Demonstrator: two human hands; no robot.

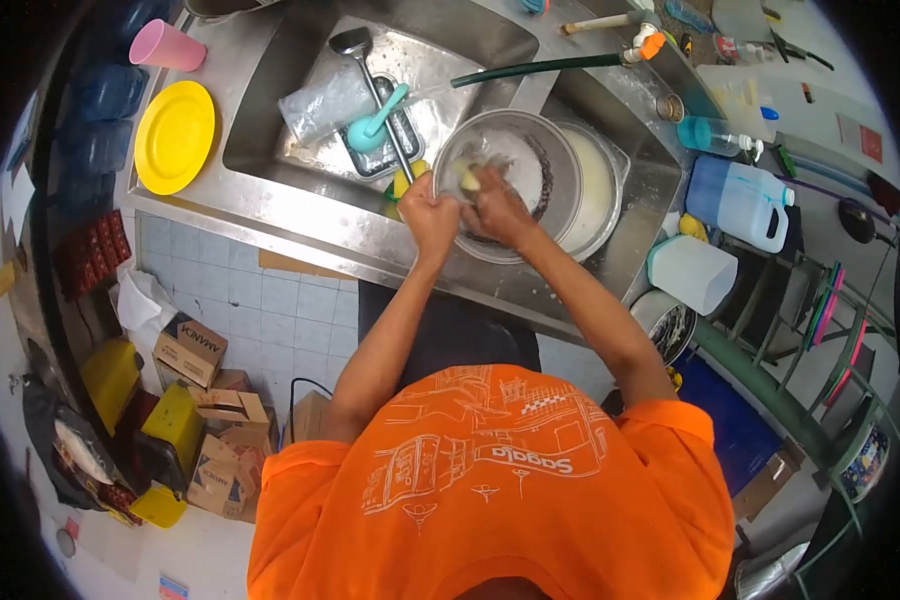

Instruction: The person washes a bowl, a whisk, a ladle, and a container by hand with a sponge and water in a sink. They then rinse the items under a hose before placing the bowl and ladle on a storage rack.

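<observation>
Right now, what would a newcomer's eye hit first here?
First, the orange shirt, broad across the bottom centre. Next, the yellow plate on the counter left of the sink, with the pink cup just beyond it. Then, above centre, the right hand inside the metal pot.

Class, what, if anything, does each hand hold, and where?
The left hand grips the long-handled utensil, apparently near its handle's end. The right hand seems to hold a pale yellow thing in the pot; blur hides exactly where.
</observation>
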